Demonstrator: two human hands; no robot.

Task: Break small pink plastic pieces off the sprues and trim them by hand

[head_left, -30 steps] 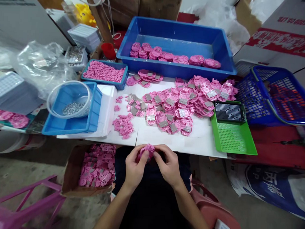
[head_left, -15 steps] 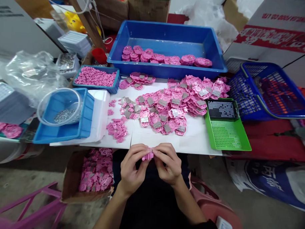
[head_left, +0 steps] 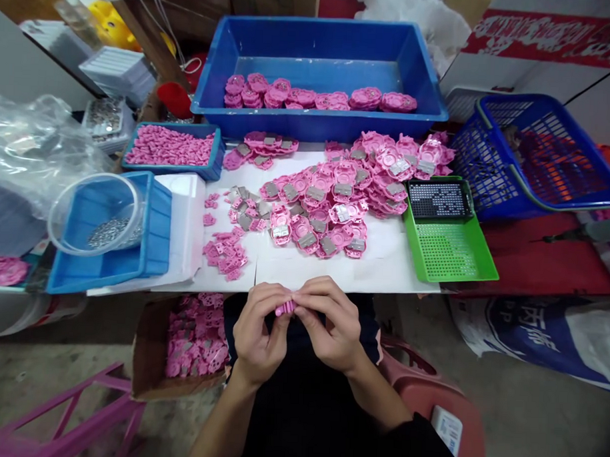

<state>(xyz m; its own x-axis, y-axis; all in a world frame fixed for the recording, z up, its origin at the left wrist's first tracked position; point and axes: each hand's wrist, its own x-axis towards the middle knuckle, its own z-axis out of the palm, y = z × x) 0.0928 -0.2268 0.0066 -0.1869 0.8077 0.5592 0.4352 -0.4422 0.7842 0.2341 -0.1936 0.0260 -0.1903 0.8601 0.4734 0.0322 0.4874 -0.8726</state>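
Between the fingertips of both hands is a small ridged pink plastic part point(head_left: 285, 308), just in front of the table's near edge. My left hand point(head_left: 261, 330) pinches its left side, and my right hand point(head_left: 328, 322) grips it from the right; the fingers cover much of it. Beyond the hands, pink plastic casings with grey metal plates point(head_left: 316, 195) lie heaped on the white table top point(head_left: 283, 273). Left of that heap are loose grey plates point(head_left: 245, 210) and a pile of small pink pieces point(head_left: 225, 254).
A large blue tray point(head_left: 318, 125) with stacked pink casings stands at the back. On the right are a green tray point(head_left: 490, 261) and a blue basket point(head_left: 491, 175). A blue bin point(head_left: 157, 243) with a tub of metal pins is left. Below sits a cardboard box point(head_left: 148, 356) of pink parts.
The camera view has shifted, so the table's things appear slightly higher and further left. Both hands still hold the pink part, which appears slightly turned.
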